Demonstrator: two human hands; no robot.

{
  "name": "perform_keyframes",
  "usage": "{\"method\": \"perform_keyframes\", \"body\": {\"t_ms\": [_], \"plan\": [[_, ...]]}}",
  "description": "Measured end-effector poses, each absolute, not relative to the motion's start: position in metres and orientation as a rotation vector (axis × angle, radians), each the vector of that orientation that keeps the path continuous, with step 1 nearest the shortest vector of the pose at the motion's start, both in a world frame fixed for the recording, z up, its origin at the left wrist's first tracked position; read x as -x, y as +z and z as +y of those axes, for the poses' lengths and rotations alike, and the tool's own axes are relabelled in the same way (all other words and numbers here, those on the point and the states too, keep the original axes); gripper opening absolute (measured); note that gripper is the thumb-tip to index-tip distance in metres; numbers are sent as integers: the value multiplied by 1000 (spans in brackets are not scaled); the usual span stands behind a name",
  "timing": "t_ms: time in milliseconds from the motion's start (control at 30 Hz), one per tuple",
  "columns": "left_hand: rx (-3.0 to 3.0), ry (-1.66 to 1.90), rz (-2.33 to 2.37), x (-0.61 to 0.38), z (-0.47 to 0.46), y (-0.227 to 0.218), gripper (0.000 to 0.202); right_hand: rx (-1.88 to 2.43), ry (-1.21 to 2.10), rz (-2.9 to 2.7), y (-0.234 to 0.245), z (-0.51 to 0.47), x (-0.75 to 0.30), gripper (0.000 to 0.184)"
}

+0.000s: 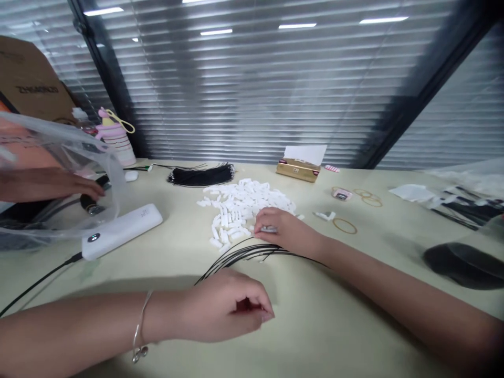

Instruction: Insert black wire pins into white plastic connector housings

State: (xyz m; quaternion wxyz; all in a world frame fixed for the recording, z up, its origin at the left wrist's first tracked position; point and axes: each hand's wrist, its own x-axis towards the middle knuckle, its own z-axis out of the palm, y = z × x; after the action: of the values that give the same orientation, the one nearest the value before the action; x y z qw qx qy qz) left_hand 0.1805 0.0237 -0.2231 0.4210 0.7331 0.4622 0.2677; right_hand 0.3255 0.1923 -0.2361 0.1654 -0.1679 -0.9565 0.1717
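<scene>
My left hand [232,307] is closed above the near part of the table, thumb and fingertips pressed together. Whatever it may pinch is too small or hidden to tell. At the near edge of a heap of small white plastic pieces [244,202], my right hand [281,228] is closed, with a pale small plastic piece [269,229] showing between its fingers. Just below that hand, a loose bundle of thin black cables [232,255] lies curved on the table, partly behind my left hand.
A tied black cable bundle [201,174] lies behind the heap. A white power bank [122,231] is at left, beside a clear plastic bag [112,178] with another person's hand [51,184] at it. Rubber bands [345,226], a gold tissue pack [298,169] and a dark mouse-like object [462,265] lie rightward.
</scene>
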Motion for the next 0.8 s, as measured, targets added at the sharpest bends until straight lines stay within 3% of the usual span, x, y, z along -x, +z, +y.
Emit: {"method": "perform_keyframes", "body": {"t_ms": [233, 333, 467, 800], "plan": [[-1769, 639, 1200, -180, 25, -218, 19, 602, 365, -2677, -246, 199, -332, 35], [-2017, 645, 1259, -174, 28, -216, 20, 589, 345, -2712, -246, 202, -333, 30], [-2434, 478, 1500, -159, 39, -212, 22, 602, 334, -2709, -244, 200, -335, 39], [-2396, 419, 1832, -133, 67, -223, 18, 569, 439, -2650, -248, 201, -332, 20]]}}
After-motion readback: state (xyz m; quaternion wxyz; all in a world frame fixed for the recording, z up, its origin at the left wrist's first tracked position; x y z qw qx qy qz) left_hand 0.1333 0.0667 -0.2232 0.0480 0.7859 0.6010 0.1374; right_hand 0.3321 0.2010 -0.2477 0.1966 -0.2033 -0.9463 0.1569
